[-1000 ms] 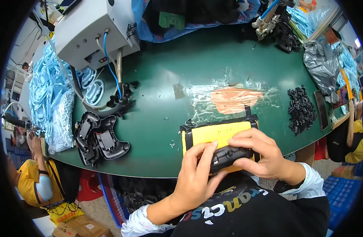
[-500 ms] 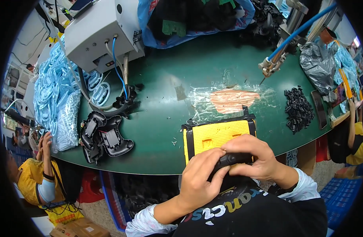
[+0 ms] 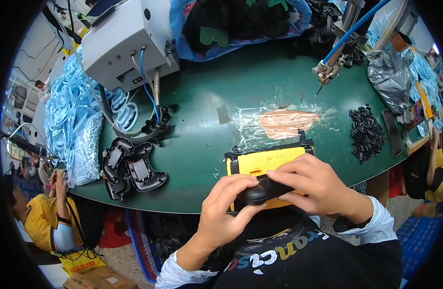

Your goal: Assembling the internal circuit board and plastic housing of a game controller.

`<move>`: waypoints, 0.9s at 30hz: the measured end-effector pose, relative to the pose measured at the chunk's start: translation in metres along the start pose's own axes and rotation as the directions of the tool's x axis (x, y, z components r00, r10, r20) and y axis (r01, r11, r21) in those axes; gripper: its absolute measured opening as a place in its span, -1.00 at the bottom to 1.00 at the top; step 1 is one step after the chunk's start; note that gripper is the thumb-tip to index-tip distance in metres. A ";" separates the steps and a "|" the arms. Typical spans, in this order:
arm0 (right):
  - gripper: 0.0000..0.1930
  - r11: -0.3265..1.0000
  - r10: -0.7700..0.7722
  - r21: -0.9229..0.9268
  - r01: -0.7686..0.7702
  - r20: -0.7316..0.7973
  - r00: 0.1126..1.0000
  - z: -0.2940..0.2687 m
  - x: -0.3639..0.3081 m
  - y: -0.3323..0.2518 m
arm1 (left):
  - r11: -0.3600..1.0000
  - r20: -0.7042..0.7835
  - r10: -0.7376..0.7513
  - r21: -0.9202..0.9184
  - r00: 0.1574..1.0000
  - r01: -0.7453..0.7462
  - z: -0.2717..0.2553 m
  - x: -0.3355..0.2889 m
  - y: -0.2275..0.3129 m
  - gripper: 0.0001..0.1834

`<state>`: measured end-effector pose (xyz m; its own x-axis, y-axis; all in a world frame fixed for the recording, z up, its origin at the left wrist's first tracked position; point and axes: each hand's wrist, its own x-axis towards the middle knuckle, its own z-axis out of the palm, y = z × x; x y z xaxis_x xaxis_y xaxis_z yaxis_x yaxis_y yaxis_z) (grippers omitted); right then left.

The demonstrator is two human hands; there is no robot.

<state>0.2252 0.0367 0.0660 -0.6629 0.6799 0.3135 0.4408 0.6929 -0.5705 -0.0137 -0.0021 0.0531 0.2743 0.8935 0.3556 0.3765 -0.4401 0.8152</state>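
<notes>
A black game controller shell [image 3: 255,192] is held between both hands, tilted, just above the near part of a yellow padded fixture [image 3: 269,160] with black tape on its sides. My left hand [image 3: 226,204] grips the shell's left end, thumb below and fingers on top. On the other end, my right hand [image 3: 315,185] has its fingers pressed along the upper edge and its thumb underneath. Both hands cover much of the shell, so its inside is hidden. Several more controller shells [image 3: 147,168] lie open in a pile to the left, with boxy grey parts in them.
An electric screwdriver [image 3: 322,77] hangs over the green table [image 3: 192,106], beyond the fixture. Small black parts [image 3: 365,132] are heaped right, beside a phone [image 3: 391,132]. A grey machine box [image 3: 130,45], light-blue parts [image 3: 67,115] and a blue bag [image 3: 241,45] stand behind. Other people sit either side.
My hands have turned the shell and shifted it slightly left; its rounded left grip now shows. My right fingers have slid along its upper edge. The whole view has shifted a little.
</notes>
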 end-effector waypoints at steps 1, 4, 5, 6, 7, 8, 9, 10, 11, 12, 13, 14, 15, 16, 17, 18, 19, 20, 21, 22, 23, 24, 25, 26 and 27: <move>-0.45 0.992 0.018 0.124 -0.009 -0.070 0.997 0.003 -0.001 0.007 | 0.999 -0.001 -0.023 -0.023 1.000 0.023 -0.002 -0.001 0.002 -0.46; -0.52 0.913 0.187 0.386 -0.133 -0.105 0.977 0.009 -0.015 0.020 | 0.995 -0.059 -0.070 -0.075 0.996 0.066 -0.003 -0.004 0.002 -0.54; -0.58 0.878 0.203 0.460 -0.131 -0.111 0.973 0.011 -0.017 0.021 | 0.994 -0.050 -0.074 -0.080 0.996 0.070 -0.005 -0.002 0.003 -0.54; -0.58 0.876 0.213 0.462 -0.140 -0.111 0.971 0.014 -0.017 0.022 | 1.000 -0.010 -0.013 0.000 1.000 0.013 -0.006 0.000 0.004 -0.54; -0.59 0.900 0.164 0.427 -0.090 -0.139 0.977 0.016 -0.018 0.023 | 0.996 0.035 0.046 0.075 0.998 -0.048 -0.006 0.001 0.004 -0.55; -0.61 0.920 0.105 0.392 -0.033 -0.162 0.981 0.017 -0.017 0.023 | 0.996 0.037 0.043 0.074 0.998 -0.045 -0.005 0.001 0.004 -0.55; -0.62 0.937 0.080 0.349 -0.008 -0.193 0.978 0.018 -0.016 0.022 | 0.994 0.009 0.055 0.090 0.998 -0.056 -0.003 0.000 0.003 -0.55; -0.62 0.937 0.083 0.348 -0.010 -0.194 0.977 0.017 -0.016 0.021 | 0.992 -0.019 0.070 0.106 0.997 -0.067 -0.001 0.000 0.002 -0.56; -0.62 0.941 0.082 0.337 -0.012 -0.193 0.978 0.018 -0.016 0.021 | 0.992 -0.019 0.071 0.108 0.997 -0.069 0.001 -0.001 0.002 -0.56; -0.63 0.946 0.080 0.324 -0.013 -0.193 0.978 0.018 -0.016 0.021 | 0.992 -0.042 0.070 0.109 0.997 -0.065 0.002 -0.002 0.002 -0.56; -0.63 0.947 0.078 0.321 -0.011 -0.198 0.977 0.016 -0.016 0.020 | 0.992 -0.065 0.071 0.110 0.995 -0.064 0.003 -0.002 0.003 -0.57; -0.63 0.947 0.084 0.320 -0.021 -0.186 0.979 0.015 -0.013 0.020 | 0.991 -0.068 0.073 0.113 0.995 -0.065 0.001 0.000 0.002 -0.57; -0.63 0.948 0.090 0.318 -0.031 -0.174 0.981 0.013 -0.010 0.020 | 0.991 -0.058 0.085 0.104 0.995 -0.079 -0.003 0.004 0.001 -0.57; -0.63 0.963 0.047 0.269 0.007 -0.192 0.980 0.009 -0.008 0.024 | 0.992 -0.042 0.092 0.086 0.995 -0.088 -0.003 0.007 -0.001 -0.57; -0.63 0.973 -0.003 0.225 0.058 -0.236 0.972 0.001 -0.003 0.027 | 0.986 -0.042 0.151 0.084 0.988 -0.148 -0.003 0.015 -0.003 -0.57; -0.63 0.976 -0.065 0.185 0.119 -0.274 0.959 -0.008 0.002 0.026 | 0.965 -0.045 0.237 0.129 0.971 -0.229 -0.005 0.023 -0.001 -0.59; -0.63 0.983 -0.093 0.126 0.135 -0.290 0.952 -0.012 -0.002 0.026 | 0.949 -0.035 0.293 0.135 0.956 -0.286 -0.002 0.027 -0.003 -0.60; -0.63 0.981 -0.106 0.128 0.148 -0.287 0.952 -0.011 -0.006 0.029 | 0.926 -0.028 0.355 0.147 0.935 -0.347 0.001 0.029 -0.008 -0.60; -0.64 0.988 -0.141 0.023 0.153 -0.280 0.950 -0.006 -0.014 0.033 | 0.907 0.021 0.377 0.194 0.926 -0.374 0.006 0.025 -0.015 -0.61; -0.65 0.984 -0.173 -0.081 0.157 -0.268 0.948 0.001 -0.024 0.037 | 0.885 0.072 0.395 0.238 0.916 -0.400 0.012 0.015 -0.024 -0.62; -0.66 0.981 -0.174 -0.120 0.153 -0.188 0.967 0.011 -0.038 0.040 | 0.869 0.158 0.387 0.265 0.908 -0.417 0.017 0.005 -0.036 -0.64; -0.65 0.986 -0.157 -0.091 0.143 -0.174 0.972 0.023 -0.052 0.039 | 0.857 0.208 0.372 0.297 0.905 -0.421 0.020 -0.007 -0.042 -0.65; -0.63 0.992 -0.121 -0.048 0.116 -0.126 0.985 0.020 -0.058 0.033 | 0.877 0.222 0.339 0.277 0.914 -0.392 0.022 -0.017 -0.039 -0.63; -0.61 0.995 -0.103 0.006 0.104 -0.070 0.992 0.014 -0.060 0.022 | 0.896 0.230 0.292 0.275 0.929 -0.349 0.018 -0.026 -0.026 -0.61; -0.56 0.995 -0.104 0.004 0.105 -0.082 0.991 0.007 -0.058 0.021 | 0.904 0.223 0.254 0.292 0.941 -0.313 0.015 -0.026 -0.018 -0.58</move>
<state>0.2689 0.0106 0.0308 -0.6534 0.6215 0.4321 0.3668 0.7593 -0.5375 -0.0147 -0.0187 0.0223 0.5515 0.7088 0.4399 0.5123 -0.7039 0.4919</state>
